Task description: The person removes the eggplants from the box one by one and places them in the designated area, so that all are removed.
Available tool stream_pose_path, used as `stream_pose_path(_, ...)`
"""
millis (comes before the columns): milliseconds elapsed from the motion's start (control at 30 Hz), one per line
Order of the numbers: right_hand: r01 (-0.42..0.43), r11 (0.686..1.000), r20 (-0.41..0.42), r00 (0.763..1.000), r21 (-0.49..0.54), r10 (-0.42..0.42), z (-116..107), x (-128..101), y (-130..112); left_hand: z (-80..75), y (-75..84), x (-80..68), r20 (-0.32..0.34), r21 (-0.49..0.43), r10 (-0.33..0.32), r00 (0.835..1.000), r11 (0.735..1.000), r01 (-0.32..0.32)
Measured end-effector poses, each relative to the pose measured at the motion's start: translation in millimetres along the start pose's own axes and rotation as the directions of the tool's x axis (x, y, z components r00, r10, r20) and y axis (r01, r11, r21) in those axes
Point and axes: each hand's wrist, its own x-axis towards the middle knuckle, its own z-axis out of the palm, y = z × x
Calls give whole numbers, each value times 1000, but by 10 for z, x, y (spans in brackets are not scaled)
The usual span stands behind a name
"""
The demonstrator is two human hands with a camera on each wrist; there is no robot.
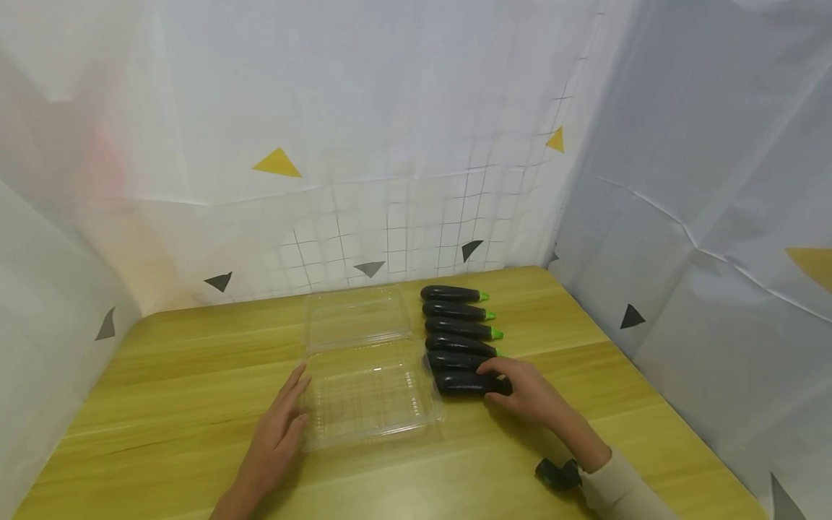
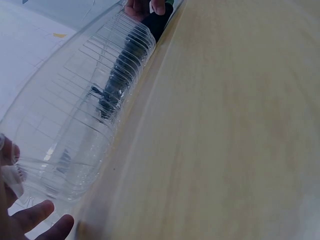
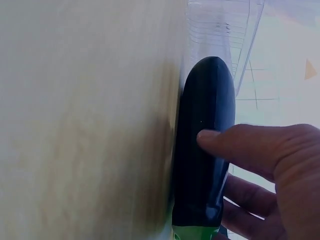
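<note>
Fingers (image 3: 220, 142) of our right hand (image 1: 526, 393) curl round the nearest eggplant (image 1: 464, 383), lying crosswise beside the clear tray (image 1: 373, 393), while our left hand (image 1: 279, 433) rests flat.

A staged recording booth, not a lived-in room. White sheeting (image 1: 403, 130) (gridded, dotted with yellow and grey triangles) hangs close behind and beside the wooden desk (image 1: 162, 404), walling it in.

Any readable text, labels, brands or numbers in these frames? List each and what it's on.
None readable in any view.
The clear plastic clamshell box shows only moulded ribs, no label.
The six eggplants are plain, no stickers.
The white curtain carries only grid lines and yellow and grey triangles, no lettering.
The small black object at the right wrist shows no marking that can be made out.
</note>
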Motion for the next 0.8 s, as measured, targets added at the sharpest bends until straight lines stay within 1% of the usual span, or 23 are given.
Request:
stream_pose_path(267, 46, 998, -21, 999, 42, -45, 2, 17, -2, -2, -4, 5, -8, 5, 4, 1000, 1000, -4)
stream_pose_path(600, 71, 997, -58, 996, 17, -70, 43, 12, 22, 5, 6, 0, -10, 5, 6, 1000, 1000, -6)
stream_pose_path(800, 76, 997, -59, 995, 14, -75, 54, 15, 30, -1, 15, 5, -7, 5, 3, 1000, 1000, -3)
